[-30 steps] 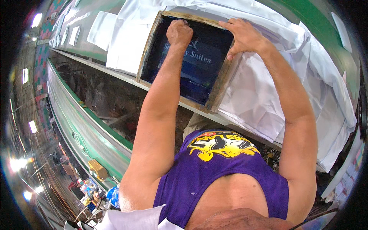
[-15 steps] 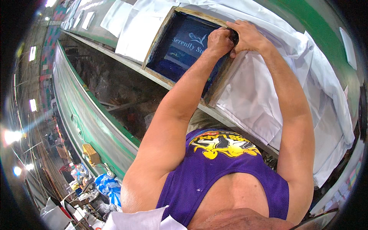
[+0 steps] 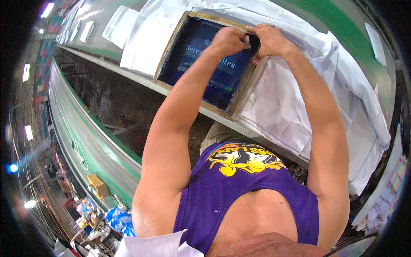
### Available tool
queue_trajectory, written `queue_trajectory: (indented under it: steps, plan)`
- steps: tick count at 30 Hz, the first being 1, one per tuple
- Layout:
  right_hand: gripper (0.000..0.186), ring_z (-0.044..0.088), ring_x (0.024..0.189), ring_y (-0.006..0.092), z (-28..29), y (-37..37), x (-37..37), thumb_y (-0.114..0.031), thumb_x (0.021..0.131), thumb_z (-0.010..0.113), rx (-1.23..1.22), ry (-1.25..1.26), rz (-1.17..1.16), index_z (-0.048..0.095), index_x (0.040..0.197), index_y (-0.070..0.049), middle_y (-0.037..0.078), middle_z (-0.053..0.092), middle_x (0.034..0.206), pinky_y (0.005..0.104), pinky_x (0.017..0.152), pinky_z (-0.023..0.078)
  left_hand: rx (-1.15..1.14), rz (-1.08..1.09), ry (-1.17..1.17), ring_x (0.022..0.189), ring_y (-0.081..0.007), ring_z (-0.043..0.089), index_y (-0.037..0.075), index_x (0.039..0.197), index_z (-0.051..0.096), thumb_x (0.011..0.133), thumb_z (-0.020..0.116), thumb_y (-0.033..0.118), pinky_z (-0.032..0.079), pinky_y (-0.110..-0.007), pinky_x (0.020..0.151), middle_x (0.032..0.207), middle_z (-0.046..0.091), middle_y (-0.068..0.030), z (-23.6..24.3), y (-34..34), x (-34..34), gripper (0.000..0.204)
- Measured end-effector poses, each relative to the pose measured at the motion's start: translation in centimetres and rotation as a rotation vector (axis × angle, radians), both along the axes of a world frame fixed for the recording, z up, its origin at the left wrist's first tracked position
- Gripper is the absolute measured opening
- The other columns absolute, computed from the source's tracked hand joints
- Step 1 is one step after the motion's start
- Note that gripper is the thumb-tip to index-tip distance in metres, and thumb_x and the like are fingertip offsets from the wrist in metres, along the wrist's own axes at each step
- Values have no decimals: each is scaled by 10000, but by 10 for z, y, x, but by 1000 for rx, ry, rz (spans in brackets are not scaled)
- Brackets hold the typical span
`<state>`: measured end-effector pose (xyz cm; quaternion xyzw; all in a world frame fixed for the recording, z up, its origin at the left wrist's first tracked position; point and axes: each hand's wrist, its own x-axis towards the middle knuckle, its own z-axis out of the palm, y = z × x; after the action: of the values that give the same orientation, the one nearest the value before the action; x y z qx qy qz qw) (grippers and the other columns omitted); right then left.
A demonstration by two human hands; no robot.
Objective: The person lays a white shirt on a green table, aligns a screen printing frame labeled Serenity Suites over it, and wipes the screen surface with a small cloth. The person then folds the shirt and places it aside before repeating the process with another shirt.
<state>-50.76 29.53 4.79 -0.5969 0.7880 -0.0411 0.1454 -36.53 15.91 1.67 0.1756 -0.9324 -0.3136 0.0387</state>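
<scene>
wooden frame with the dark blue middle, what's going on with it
A person has both hands at the wooden frame, which lies over white cloth on the table. The right hand is spread across the frame's upper right corner. The left hand is curled over the dark blue panel near that corner and seems to pinch a small pale thing, too hidden to identify.
</scene>
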Motion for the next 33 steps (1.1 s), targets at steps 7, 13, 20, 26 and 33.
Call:
queue_trajectory:
  steps: [7,13,20,26,33]
  plan:
    - [1245,521,1310,354,-3,2,-3,-415,420,989,-33,0,0,471,1525,-165,121,608,1328,570,1102,399,1721,-68,525,588,-143,522,-16,1104,672,953,693,160,416,-299,574,838,702,-105,22,-24,70,233]
    - [1255,513,1314,348,2,-2,2,-379,417,991,49,15,-20,460,1534,-163,107,622,1307,573,1079,404,1945,-285,697,588,-185,560,-22,1135,667,898,732,185,440,-316,579,758,672,-112,14,-25,92,322]
    - [1256,511,1321,353,2,-1,4,-338,432,994,66,70,-17,438,1542,-146,107,609,1350,593,1078,406,1360,295,692,600,-151,545,-8,998,725,917,731,161,442,-278,551,833,687,-83,23,-73,106,187]
    - [1263,502,1341,363,-5,4,2,-371,427,990,-14,84,-26,433,1539,-148,126,578,1387,606,1101,394,-3,476,502,845,-330,679,54,1002,758,876,745,181,534,-432,763,906,696,-140,2,-85,75,179]
    - [1254,508,1322,362,-9,4,0,-390,419,982,-62,7,4,452,1527,-139,129,581,1363,565,1094,406,-427,598,178,970,-390,659,106,971,781,902,647,248,534,-495,839,965,673,-139,-59,-103,40,206]
